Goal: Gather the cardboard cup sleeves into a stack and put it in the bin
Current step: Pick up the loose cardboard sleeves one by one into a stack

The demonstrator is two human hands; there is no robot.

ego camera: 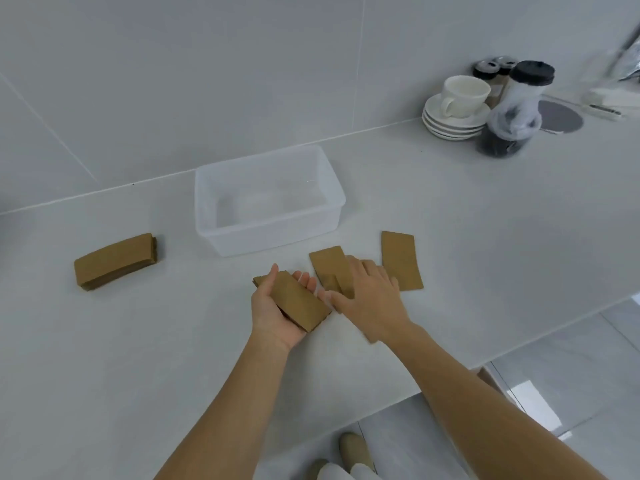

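My left hand [273, 315] lies palm up on the counter, shut on a small stack of brown cardboard cup sleeves [298, 301]. My right hand [370, 299] rests flat, fingers spread, on loose sleeves [327, 265] lying just to the right. One more sleeve [401, 259] lies flat beside that hand's far side. A separate thick stack of sleeves [114, 259] sits far to the left. The clear plastic bin [207, 216] stands behind my hands and holds no sleeves.
At the back right stand a white cup on stacked saucers [453, 112] and a dark-lidded jar [512, 116]. The counter's edge [519, 344] runs diagonally at the right, with a tiled floor below. Shoes show at the bottom.
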